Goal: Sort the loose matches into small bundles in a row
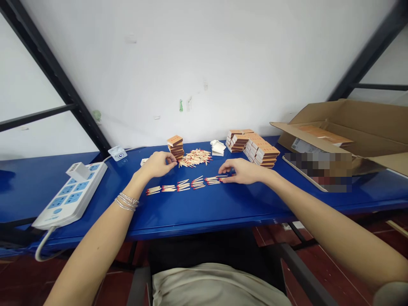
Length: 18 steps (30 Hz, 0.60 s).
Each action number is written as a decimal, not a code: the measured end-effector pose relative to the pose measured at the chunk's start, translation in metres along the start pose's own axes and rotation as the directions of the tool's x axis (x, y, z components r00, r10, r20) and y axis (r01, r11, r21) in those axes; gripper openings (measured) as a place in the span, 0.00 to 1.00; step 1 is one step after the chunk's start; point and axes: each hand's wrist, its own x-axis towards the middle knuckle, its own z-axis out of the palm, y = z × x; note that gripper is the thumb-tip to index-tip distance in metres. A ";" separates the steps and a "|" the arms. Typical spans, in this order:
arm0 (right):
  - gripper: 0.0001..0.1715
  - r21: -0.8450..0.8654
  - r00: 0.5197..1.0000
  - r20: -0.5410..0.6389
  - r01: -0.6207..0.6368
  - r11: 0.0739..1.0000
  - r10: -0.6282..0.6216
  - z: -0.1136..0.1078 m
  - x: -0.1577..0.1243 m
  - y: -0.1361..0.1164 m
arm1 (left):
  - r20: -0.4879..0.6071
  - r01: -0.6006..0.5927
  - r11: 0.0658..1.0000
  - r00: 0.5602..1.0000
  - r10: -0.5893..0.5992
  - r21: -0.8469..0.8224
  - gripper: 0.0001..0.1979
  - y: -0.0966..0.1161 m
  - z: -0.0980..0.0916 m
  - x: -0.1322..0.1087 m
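Note:
My left hand (pixel 161 164) is at the left edge of a loose pile of red-tipped matches (pixel 196 157). Its thumb and fingers are pinched together, and what they hold, if anything, is too small to make out. Small groups of matches (pixel 183 185) lie in a row across the blue table, in front of the pile. Over the right end of that row is my right hand (pixel 240 171), thumb and forefinger apart around a few matches lying there. Behind my left hand stands a short stack of matchboxes (pixel 175 146).
More matchboxes (pixel 255 146) are stacked at the back right, beside white box trays (pixel 217 147). An open cardboard box (pixel 372 123) and a blurred-out flat device (pixel 318 172) occupy the right. On the left lies a power strip (pixel 73 195). The blue table (pixel 204 208) meets a white wall.

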 end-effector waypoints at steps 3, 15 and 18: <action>0.16 -0.028 1.000 0.026 0.012 1.000 -0.011 0.004 0.001 -0.002 | -0.009 -0.005 1.000 1.000 0.005 0.005 0.12 0.001 0.000 -0.001; 0.16 -0.006 0.998 -0.062 0.010 1.000 -0.010 0.001 -0.003 -0.001 | -0.009 -0.017 1.000 1.000 0.017 0.014 0.12 0.000 0.004 0.000; 0.15 0.014 0.991 -0.123 0.059 0.998 -0.057 -0.002 0.005 -0.011 | -0.011 -0.017 1.000 1.000 0.017 0.010 0.11 0.001 0.004 -0.002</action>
